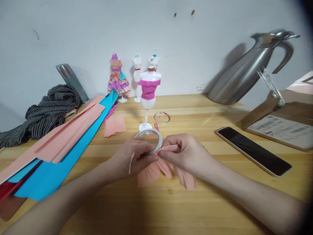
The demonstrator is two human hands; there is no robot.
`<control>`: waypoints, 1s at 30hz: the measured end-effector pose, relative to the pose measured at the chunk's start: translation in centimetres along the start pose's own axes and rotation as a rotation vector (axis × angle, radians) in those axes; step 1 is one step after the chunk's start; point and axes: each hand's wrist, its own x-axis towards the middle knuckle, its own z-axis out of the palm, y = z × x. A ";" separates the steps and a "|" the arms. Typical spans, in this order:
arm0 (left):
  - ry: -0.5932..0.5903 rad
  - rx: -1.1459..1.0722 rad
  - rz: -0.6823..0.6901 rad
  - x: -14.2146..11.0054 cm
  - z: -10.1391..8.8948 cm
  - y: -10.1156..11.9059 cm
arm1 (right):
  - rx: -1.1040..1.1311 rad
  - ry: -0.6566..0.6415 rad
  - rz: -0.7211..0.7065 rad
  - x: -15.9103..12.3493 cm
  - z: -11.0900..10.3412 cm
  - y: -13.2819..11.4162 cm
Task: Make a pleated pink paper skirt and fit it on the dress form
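My left hand [137, 156] is closed on a roll of tape [159, 140], its ring standing up over the fingers, and its thumb also meets the gathered paper. Pinched in my right hand [184, 151] is the top edge of a peach crepe paper strip [183, 176], which fans out in pleats below both hands. A small white strip [131, 163] clings to the back of my left hand. Just beyond stands a white mini mannequin [148, 103] with a magenta paper band [148, 89] round its chest.
Behind are a mannequin in a ruffled paper dress [118, 80] and two more white ones. Crepe paper sheets [70, 143] and striped cloth [46, 111] lie left. A phone [254, 150], a cardboard box [281, 120] and a steel jug [244, 71] occupy the right. A pin wheel [162, 117] lies mid-table.
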 end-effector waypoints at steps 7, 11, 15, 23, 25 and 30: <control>-0.010 -0.013 -0.038 -0.1 -0.4 0.0 | -0.004 0.098 0.050 0.2 0.2 0.6; -0.089 -0.114 -0.181 0.0 -0.9 0.0 | 0.169 0.006 0.004 1.3 -0.2 0.8; -0.157 -0.184 -0.257 -0.1 -1.2 -0.6 | 0.339 -0.119 -0.006 2.0 -0.6 1.2; -0.158 -0.125 -0.250 -0.1 -1.3 -0.6 | 0.373 -0.128 0.044 1.8 -0.8 1.0; -0.157 -0.113 -0.250 0.0 -1.4 -0.4 | 0.366 -0.137 0.034 1.8 -0.9 0.8; -0.164 -0.113 -0.233 0.0 -1.4 -0.2 | 0.349 -0.149 0.015 1.8 -1.0 0.8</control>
